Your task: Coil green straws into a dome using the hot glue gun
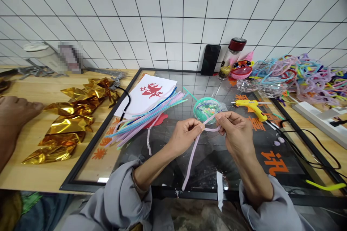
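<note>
A pale lilac pipe cleaner (190, 162) is pinched between the fingertips of my left hand (185, 133) and my right hand (236, 130). It bends into a small loop between them, and a long free end hangs down toward the front edge. Just behind my fingers rests a round clear piece (207, 108) wound with green pipe cleaner, one green end sticking out to the upper left. Left of my hands, a bundle of pastel pipe cleaners (149, 117) lies across a white sheet (141, 94) with a red print.
A yellow glue gun (252, 108) lies right, its cord near a white power strip (322, 122). Behind stand a phone (210, 60) and a bottle (230, 59). Tangled pipe cleaners (309, 75) heap at right. Gold foil (73, 119) and another person's hand (20, 110) are left.
</note>
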The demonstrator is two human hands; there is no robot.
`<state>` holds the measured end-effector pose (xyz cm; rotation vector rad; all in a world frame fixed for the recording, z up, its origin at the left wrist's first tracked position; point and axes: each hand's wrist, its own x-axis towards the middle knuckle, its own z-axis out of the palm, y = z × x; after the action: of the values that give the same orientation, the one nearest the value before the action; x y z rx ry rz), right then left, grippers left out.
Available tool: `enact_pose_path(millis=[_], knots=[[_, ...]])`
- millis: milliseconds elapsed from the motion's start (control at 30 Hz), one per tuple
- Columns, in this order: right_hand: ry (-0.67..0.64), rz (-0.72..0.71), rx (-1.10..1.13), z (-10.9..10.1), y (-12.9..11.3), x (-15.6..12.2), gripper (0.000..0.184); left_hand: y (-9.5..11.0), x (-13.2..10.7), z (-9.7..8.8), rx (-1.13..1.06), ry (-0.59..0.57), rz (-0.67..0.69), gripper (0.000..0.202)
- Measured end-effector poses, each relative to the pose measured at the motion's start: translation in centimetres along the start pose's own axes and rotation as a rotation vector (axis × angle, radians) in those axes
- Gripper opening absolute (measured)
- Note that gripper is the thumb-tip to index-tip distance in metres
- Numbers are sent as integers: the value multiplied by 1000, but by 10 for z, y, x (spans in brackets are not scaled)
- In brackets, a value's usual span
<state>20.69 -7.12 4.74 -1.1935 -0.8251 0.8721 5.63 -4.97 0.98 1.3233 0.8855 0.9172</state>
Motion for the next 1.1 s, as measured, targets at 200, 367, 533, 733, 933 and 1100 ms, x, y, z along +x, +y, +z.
enact_pose_path(millis=[200, 367, 533, 733, 933, 1100], knots=[[-51, 30, -19, -1, 1, 2, 27, 2, 1, 2, -24, 41, -6, 37], [-121, 90, -14, -1, -1, 2, 33, 3, 2, 4, -91, 85, -6, 40], [-170, 146, 3, -2, -1, 0, 39, 6, 3, 3, -99, 98, -4, 43], [-126, -36, -114, -5, 5, -2, 31, 4, 3, 2, -121, 67, 7, 46], [-85, -107, -175, -9, 11, -2, 25, 3, 4, 2, -182, 83, -3, 49], [-85, -111, -291, -7, 7, -7, 31, 7, 8, -1, -274, 197, 9, 51]])
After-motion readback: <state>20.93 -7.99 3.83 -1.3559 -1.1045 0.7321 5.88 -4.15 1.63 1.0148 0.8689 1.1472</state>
